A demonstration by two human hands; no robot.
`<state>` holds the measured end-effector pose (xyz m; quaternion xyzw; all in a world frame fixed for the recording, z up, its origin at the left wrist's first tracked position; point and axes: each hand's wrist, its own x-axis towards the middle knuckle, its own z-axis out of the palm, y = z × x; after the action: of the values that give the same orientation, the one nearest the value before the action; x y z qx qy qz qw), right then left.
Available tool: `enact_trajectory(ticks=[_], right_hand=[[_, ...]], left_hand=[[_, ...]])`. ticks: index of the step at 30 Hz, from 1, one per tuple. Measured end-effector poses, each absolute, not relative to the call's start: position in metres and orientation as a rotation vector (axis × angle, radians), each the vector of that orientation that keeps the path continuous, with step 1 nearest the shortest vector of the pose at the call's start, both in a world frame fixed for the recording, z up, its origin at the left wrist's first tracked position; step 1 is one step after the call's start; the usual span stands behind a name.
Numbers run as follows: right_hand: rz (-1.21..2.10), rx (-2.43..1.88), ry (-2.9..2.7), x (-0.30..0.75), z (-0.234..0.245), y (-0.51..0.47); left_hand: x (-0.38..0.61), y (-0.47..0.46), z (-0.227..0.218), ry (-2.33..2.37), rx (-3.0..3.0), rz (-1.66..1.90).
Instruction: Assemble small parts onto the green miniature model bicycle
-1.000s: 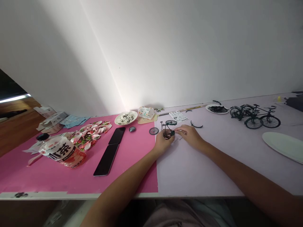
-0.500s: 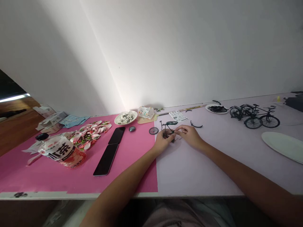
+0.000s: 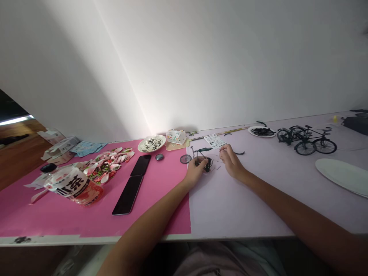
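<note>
My left hand (image 3: 194, 171) is closed around a partly built miniature bicycle (image 3: 205, 150), with dark green and black parts showing above and to the right of the fingers. A loose spoked wheel (image 3: 185, 158) lies just left of it. To the right, apart from the model, my right hand (image 3: 233, 163) is raised with thumb and fingers pinched together; whatever sits at the tips is too small to name. Thin little pieces (image 3: 218, 167) lie on the table between the hands. Behind the right hand is a curved black strip (image 3: 239, 153).
Finished miniature bicycles (image 3: 324, 142) stand at the right, near a plate of black parts (image 3: 260, 134) and a white oval plate (image 3: 339, 177). A printed sheet (image 3: 214, 140) lies behind the hands. On the pink side are a black phone-like device (image 3: 128, 195), a drink bottle (image 3: 73, 186) and a plate of seeds or shells (image 3: 145, 148).
My right hand has drawn away from the miniature bicycle, slightly up and to the right, still pinched. My left hand keeps hold of the model, which has turned a little.
</note>
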<state>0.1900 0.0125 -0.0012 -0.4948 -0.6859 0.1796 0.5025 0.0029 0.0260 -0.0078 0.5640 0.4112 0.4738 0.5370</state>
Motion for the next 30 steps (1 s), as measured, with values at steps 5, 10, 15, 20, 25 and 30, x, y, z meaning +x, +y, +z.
enact_trajectory(ticks=[5,10,15,20,25,30], right_hand=[[0.373,-1.126,-1.768,0.1892,0.0060,0.0120],[0.343,-1.052,-1.885,0.1858,0.0065,0.0111],[0.339,-1.071,-1.910,0.1849,0.0034,0.0110],[0.325,-1.074,-1.922,0.1869,0.0026,0.0119],[0.300,-1.070,-1.937,0.1882,0.0030,0.0126],[0.264,-1.109,-1.976,0.1883,0.0025,0.0122]], left_hand=[[0.0036,0.0262,-0.0086,1.003,1.268,1.182],[0.0040,0.0272,-0.0097,0.992,1.232,1.216],[0.0045,0.0253,-0.0073,0.994,1.237,1.212],[0.0048,0.0236,-0.0056,0.996,1.251,1.216],[0.0049,0.0225,-0.0041,1.019,1.253,1.210],[0.0049,0.0221,-0.0036,1.008,1.288,1.205]])
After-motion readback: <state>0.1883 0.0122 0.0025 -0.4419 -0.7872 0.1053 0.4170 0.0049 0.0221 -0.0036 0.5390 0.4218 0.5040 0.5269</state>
